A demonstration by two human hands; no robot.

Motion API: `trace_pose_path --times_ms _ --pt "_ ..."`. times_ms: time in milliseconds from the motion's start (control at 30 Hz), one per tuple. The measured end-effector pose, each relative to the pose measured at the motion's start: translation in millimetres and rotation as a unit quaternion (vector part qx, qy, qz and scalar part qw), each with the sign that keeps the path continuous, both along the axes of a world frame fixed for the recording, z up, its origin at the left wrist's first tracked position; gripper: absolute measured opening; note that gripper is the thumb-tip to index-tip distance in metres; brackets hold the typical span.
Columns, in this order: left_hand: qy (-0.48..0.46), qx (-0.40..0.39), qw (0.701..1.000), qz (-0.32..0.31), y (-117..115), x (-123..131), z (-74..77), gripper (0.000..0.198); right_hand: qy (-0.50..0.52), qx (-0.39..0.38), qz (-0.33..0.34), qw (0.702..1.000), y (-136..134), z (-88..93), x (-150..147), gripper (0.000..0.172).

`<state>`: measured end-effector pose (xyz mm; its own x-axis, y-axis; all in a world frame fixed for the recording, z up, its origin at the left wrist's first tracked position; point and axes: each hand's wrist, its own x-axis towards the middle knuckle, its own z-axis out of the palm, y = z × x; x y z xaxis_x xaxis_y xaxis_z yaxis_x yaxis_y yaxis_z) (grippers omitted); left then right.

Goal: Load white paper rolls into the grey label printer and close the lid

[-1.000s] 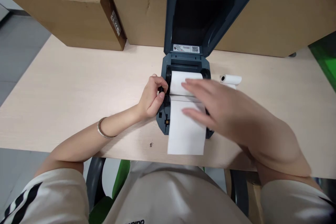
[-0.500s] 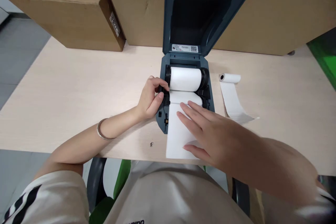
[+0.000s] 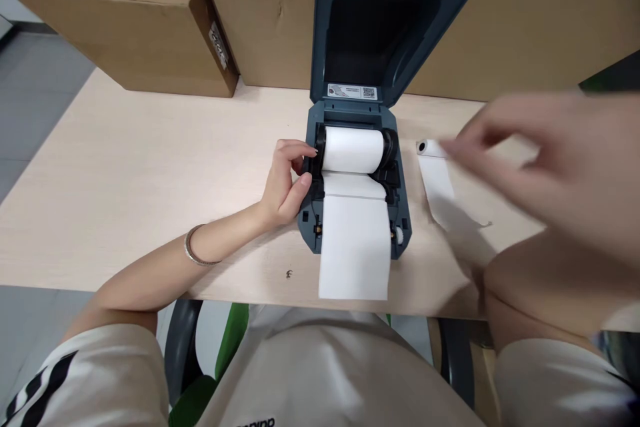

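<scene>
A dark blue label printer (image 3: 403,227) stands open on the table, lid raised. A white paper roll (image 3: 353,149) sits in its bay, and a white paper strip (image 3: 355,247) runs out over the front to the table edge. My left hand (image 3: 285,180) pinches the black roll holder at the printer's left side, fingers closed on it. My right hand (image 3: 545,153) is lifted in the air at the right, blurred by motion, fingers apart and holding nothing. It hovers above a small, partly unrolled paper roll (image 3: 435,173) lying on the table.
Large cardboard boxes (image 3: 135,33) stand along the back of the light wooden table (image 3: 125,180). A metal bracelet (image 3: 193,247) is on my left wrist. A chair with green parts shows below the table's front edge.
My right hand has left the paper strip and swung up to the right, above the small roll. My left hand has stayed on the roll holder. The strip now lies uncovered.
</scene>
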<state>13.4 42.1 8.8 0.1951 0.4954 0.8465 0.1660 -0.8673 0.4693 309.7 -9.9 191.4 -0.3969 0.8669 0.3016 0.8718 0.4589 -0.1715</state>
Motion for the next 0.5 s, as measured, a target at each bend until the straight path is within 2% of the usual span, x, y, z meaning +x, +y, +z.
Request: trace_pose_path --times_ms 67,100,133,200,233,300,400,500 --pt "-0.018 0.002 1.000 0.008 1.5 1.5 -3.5 0.041 0.131 0.079 -0.102 0.983 37.2 -6.2 14.0 0.019" --pt "-0.026 0.002 1.000 0.010 2.0 2.5 -5.0 0.042 0.206 0.091 -0.110 0.968 55.9 -13.4 20.0 0.015" --pt "-0.034 0.002 0.999 0.013 2.5 3.5 -6.3 0.042 0.270 0.065 -0.099 0.955 73.4 -22.3 24.9 0.038" --pt "-0.049 -0.005 0.999 0.024 3.6 5.5 -8.8 0.044 0.326 -0.052 -0.063 0.942 101.1 -40.5 29.4 0.081" --pt "-0.058 -0.011 0.998 0.034 4.5 6.2 -10.2 0.045 0.332 -0.107 -0.041 0.936 110.4 -47.9 28.6 0.094" --pt "-0.080 -0.025 0.994 0.064 7.1 6.7 -13.5 0.046 0.328 -0.176 -0.001 0.928 120.2 -56.6 21.5 0.098" --pt "-0.122 -0.055 0.985 0.111 12.8 4.8 -19.6 0.049 0.349 -0.190 0.044 0.917 119.6 -56.3 6.4 0.089" --pt "-0.142 -0.097 0.976 0.129 17.1 -0.3 -24.3 0.052 0.402 -0.204 0.053 0.891 113.6 -50.7 1.0 0.087"
